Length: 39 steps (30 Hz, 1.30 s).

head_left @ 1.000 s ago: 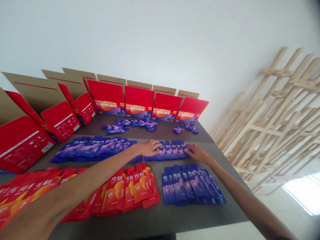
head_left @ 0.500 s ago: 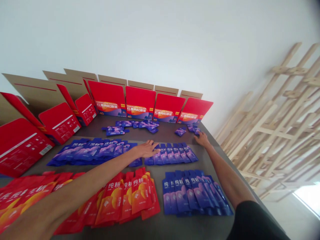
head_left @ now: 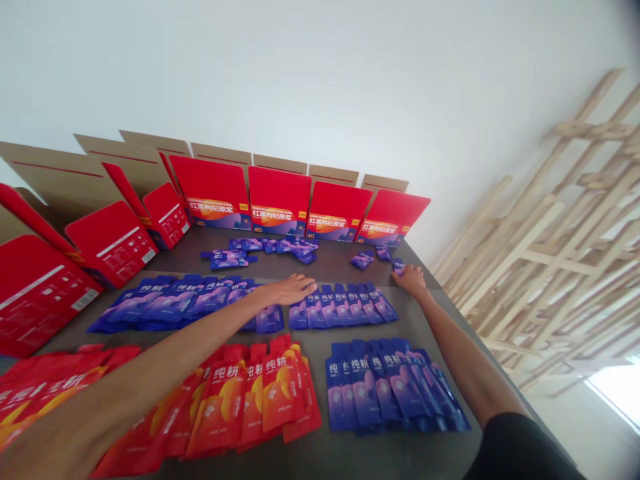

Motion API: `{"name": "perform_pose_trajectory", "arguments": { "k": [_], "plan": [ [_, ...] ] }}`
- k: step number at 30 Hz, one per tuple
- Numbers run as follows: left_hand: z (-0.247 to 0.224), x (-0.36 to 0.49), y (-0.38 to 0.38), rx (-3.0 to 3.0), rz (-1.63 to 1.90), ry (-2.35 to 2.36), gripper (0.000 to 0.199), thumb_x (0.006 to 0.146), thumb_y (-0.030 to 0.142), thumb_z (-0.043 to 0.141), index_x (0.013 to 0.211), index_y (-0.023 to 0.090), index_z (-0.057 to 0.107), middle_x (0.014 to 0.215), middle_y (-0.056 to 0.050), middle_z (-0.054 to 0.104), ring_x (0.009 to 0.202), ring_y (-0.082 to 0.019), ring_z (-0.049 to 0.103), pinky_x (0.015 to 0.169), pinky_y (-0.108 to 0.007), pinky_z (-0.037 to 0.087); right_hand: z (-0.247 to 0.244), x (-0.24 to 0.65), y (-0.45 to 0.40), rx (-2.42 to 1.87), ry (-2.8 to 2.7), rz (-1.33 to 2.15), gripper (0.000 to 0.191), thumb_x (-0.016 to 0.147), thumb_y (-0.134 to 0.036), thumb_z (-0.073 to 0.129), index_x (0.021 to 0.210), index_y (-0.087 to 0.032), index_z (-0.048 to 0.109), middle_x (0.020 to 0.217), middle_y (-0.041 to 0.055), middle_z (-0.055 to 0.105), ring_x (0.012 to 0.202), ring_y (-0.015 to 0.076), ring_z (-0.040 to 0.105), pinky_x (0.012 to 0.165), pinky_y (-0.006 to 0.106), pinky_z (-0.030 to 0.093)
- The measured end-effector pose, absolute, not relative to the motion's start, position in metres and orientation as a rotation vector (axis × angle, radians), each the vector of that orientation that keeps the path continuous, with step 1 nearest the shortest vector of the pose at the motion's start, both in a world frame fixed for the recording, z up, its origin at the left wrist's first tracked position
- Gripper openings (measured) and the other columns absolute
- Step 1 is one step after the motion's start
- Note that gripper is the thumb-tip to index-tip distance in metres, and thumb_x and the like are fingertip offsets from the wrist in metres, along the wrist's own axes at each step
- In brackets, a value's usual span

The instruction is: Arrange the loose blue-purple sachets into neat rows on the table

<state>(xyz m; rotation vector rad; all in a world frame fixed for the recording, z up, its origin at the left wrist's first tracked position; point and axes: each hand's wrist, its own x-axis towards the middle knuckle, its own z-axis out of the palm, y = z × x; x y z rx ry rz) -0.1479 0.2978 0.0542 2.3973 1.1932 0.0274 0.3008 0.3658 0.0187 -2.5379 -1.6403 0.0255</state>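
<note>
My left hand (head_left: 294, 289) lies palm down, fingers stretched out, at the left end of a short row of blue pouches (head_left: 341, 308). It holds nothing that I can see. Toward the table's right edge, my right hand (head_left: 412, 279) has its fingers bent on a small blue-purple pouch (head_left: 399, 267), partly covered by them. Two small groups of loose pouches lie nearby: one pouch (head_left: 363, 260) to the left of that hand and another (head_left: 384, 253) just beyond it. A longer row of blue pouches (head_left: 175, 300) extends left under my left forearm.
Open red boxes (head_left: 280, 200) line the back of the grey table (head_left: 300, 460) and its left side. Red-orange pouches (head_left: 225, 407) overlap at front left, a fan of blue pouches (head_left: 390, 387) at front right. Wooden frames (head_left: 550, 260) stand beyond the right edge.
My right hand has drawn one small pouch toward the right, apart from its neighbour. My left hand has shifted slightly left and its fingers lie flatter. The view has turned slightly.
</note>
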Motion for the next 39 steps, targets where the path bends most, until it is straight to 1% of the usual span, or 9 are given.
{"name": "perform_pose_trajectory", "arguments": {
  "k": [3, 7, 12, 17, 19, 23, 28, 32, 39],
  "plan": [
    [0.054, -0.153, 0.304, 2.365, 0.039, 1.207, 0.066, 0.112, 0.053, 0.022, 0.164, 0.016, 0.04, 0.17, -0.017, 0.044, 0.157, -0.029, 0.041, 0.125, -0.04, 0.033, 0.023, 0.302, 0.368, -2.567, -1.537, 0.151, 0.08, 0.093, -0.052, 0.061, 0.155, -0.003, 0.048, 0.149, 0.0333, 0.05, 0.141, 0.0422, 0.054, 0.111, 0.049, 0.048],
    [0.054, -0.16, 0.305, 2.344, 0.061, 1.231, 0.06, 0.112, 0.044, 0.025, 0.164, 0.017, 0.038, 0.166, -0.015, 0.05, 0.152, -0.027, 0.05, 0.121, -0.037, 0.039, 0.037, 0.296, 0.36, -2.621, -1.484, 0.271, 0.082, 0.092, -0.053, 0.06, 0.157, -0.006, 0.046, 0.148, 0.0332, 0.054, 0.139, 0.0424, 0.058, 0.108, 0.05, 0.05],
    [0.057, -0.167, 0.3, 2.336, 0.076, 1.257, 0.059, 0.112, 0.041, 0.029, 0.164, 0.016, 0.04, 0.163, -0.016, 0.054, 0.148, -0.029, 0.055, 0.119, -0.037, 0.042, 0.066, 0.264, 0.323, -2.568, -1.594, 0.046, 0.084, 0.099, -0.05, 0.049, 0.164, -0.001, 0.031, 0.134, 0.0323, 0.064, 0.13, 0.0433, 0.064, 0.112, 0.055, 0.043],
    [0.062, -0.166, 0.298, 2.339, 0.168, 1.266, 0.056, 0.113, 0.039, 0.026, 0.163, 0.018, 0.041, 0.164, -0.013, 0.053, 0.149, -0.027, 0.053, 0.121, -0.037, 0.041, 0.087, 0.176, 0.263, -2.235, -2.032, -0.105, 0.082, 0.104, -0.048, 0.043, 0.169, -0.004, 0.02, 0.132, 0.0276, 0.067, 0.128, 0.0422, 0.062, 0.116, 0.057, 0.033],
    [0.064, -0.164, 0.299, 2.342, 0.207, 1.277, 0.056, 0.112, 0.038, 0.025, 0.161, 0.016, 0.043, 0.165, -0.013, 0.052, 0.151, -0.026, 0.051, 0.123, -0.037, 0.039, 0.089, 0.129, 0.239, -2.059, -2.162, -0.064, 0.084, 0.104, -0.047, 0.044, 0.172, -0.009, 0.015, 0.134, 0.0234, 0.067, 0.128, 0.0401, 0.061, 0.115, 0.054, 0.033],
    [0.062, -0.157, 0.299, 2.34, 0.249, 1.312, 0.053, 0.111, 0.033, 0.027, 0.155, 0.015, 0.049, 0.162, -0.013, 0.055, 0.151, -0.025, 0.051, 0.124, -0.035, 0.038, 0.083, 0.049, 0.203, -1.917, -2.297, 0.061, 0.086, 0.104, -0.048, 0.044, 0.175, -0.012, 0.011, 0.143, 0.0234, 0.059, 0.127, 0.0382, 0.061, 0.112, 0.048, 0.04],
    [0.057, -0.154, 0.3, 2.317, 0.252, 1.383, 0.047, 0.107, 0.026, 0.033, 0.142, 0.014, 0.061, 0.15, -0.015, 0.066, 0.142, -0.029, 0.06, 0.118, -0.038, 0.045, 0.076, 0.006, 0.194, -2.0, -2.323, 0.175, 0.079, 0.107, -0.048, 0.04, 0.175, -0.015, 0.018, 0.145, 0.0243, 0.056, 0.126, 0.0394, 0.063, 0.107, 0.047, 0.047],
    [0.058, -0.157, 0.301, 2.301, 0.246, 1.429, 0.048, 0.104, 0.024, 0.036, 0.144, 0.015, 0.061, 0.149, -0.015, 0.067, 0.14, -0.029, 0.062, 0.115, -0.037, 0.048, 0.067, 0.001, 0.201, -2.011, -2.294, 0.202, 0.077, 0.106, -0.05, 0.044, 0.172, -0.014, 0.026, 0.144, 0.0266, 0.058, 0.121, 0.0405, 0.065, 0.104, 0.05, 0.05],
    [0.063, -0.163, 0.298, 2.349, 0.179, 1.35, 0.045, 0.104, 0.022, 0.038, 0.132, 0.02, 0.072, 0.141, -0.008, 0.074, 0.13, -0.025, 0.07, 0.111, -0.032, 0.051, 0.06, 0.01, 0.209, -2.05, -2.318, 0.234, 0.087, 0.103, -0.072, 0.045, 0.167, -0.014, 0.038, 0.149, 0.028, 0.053, 0.126, 0.0419, 0.064, 0.107, 0.052, 0.048]
  ]
}}
